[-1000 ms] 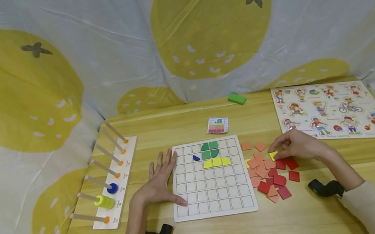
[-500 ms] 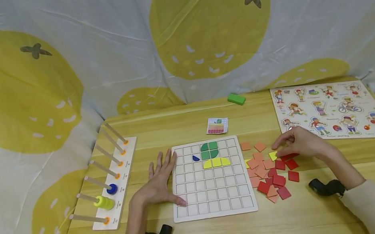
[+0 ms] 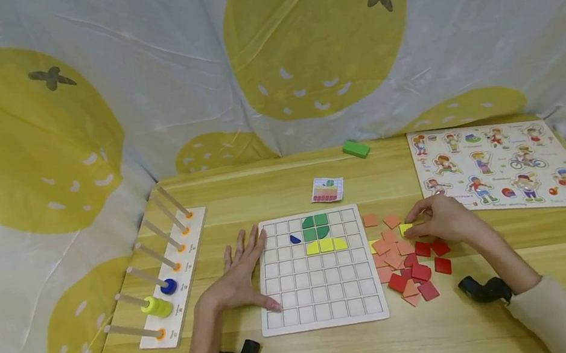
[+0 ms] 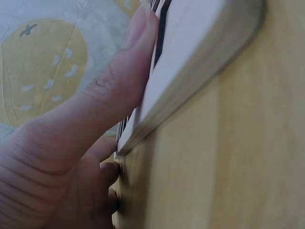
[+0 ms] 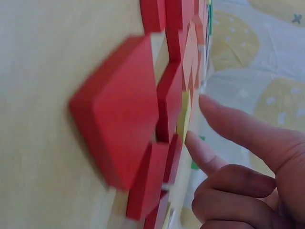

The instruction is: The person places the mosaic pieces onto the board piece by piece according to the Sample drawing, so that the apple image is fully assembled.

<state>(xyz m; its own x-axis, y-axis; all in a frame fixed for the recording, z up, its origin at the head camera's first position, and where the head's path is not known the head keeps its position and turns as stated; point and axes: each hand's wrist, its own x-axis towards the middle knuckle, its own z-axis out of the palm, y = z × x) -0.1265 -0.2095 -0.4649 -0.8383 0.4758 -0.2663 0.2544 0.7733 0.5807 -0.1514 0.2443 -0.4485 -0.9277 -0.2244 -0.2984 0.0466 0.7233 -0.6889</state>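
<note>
A white grid board (image 3: 312,296) lies in the middle of the table with green, yellow and blue pieces in its upper cells. Along its left edge rests my left hand (image 3: 237,275), fingers spread, the thumb over the lower left corner; the left wrist view shows this thumb lying on the board's rim (image 4: 186,57). My right hand (image 3: 445,217) has thumb and index finger at a yellow square tile (image 3: 405,229), seemingly pinching its edges. In the right wrist view red tiles (image 5: 121,109) partly hide the yellow tile (image 5: 183,117).
Orange tiles (image 3: 394,258) and red tiles (image 3: 420,272) lie heaped right of the board. A picture card (image 3: 327,189) and a green block (image 3: 356,149) are behind it. A peg stand with rings (image 3: 172,337) stands left, a sports picture puzzle (image 3: 501,168) back right.
The yellow tile at my right fingertips has shifted a little left and away from me, and the right hand has moved left with it. The left hand stays in place.
</note>
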